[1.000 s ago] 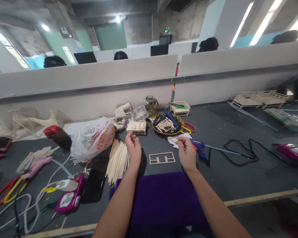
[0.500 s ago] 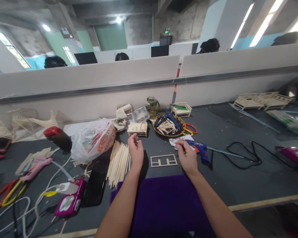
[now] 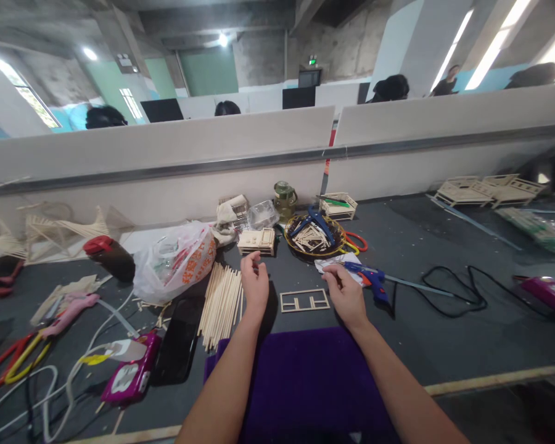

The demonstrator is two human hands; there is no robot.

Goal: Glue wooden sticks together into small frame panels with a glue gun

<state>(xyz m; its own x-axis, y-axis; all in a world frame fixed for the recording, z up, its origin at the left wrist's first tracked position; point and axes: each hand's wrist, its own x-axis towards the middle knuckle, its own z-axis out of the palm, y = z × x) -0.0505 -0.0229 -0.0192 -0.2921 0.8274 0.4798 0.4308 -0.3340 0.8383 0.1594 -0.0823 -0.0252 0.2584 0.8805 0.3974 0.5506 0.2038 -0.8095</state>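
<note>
My left hand (image 3: 255, 282) is held over the grey table with fingers loosely curled and apart, nothing in it. It is just right of a bundle of thin wooden sticks (image 3: 219, 308) and in front of a small model bed of sticks (image 3: 256, 240). My right hand (image 3: 348, 296) has its thumb and forefinger apart and also holds nothing. Between the hands a small rectangular stick frame (image 3: 298, 303) with inner crosspieces lies flat, its right end close to my right hand. A blue glue gun (image 3: 374, 280) rests to the right, beside a white paper (image 3: 324, 264).
A purple cloth (image 3: 314, 376) covers the near edge. Around it are a black phone (image 3: 178, 345), a plastic bag (image 3: 173, 262), a red-lidded bottle (image 3: 111, 258), a wire basket of stick pieces (image 3: 290, 245), a green jug (image 3: 285, 200) and trailing cables (image 3: 478, 296). A low partition (image 3: 166, 145) stands behind.
My right hand has shifted slightly left, and its thumb and forefinger look further apart. My left hand has hardly moved. The stick frame lies where it was. A person has appeared beyond the partition.
</note>
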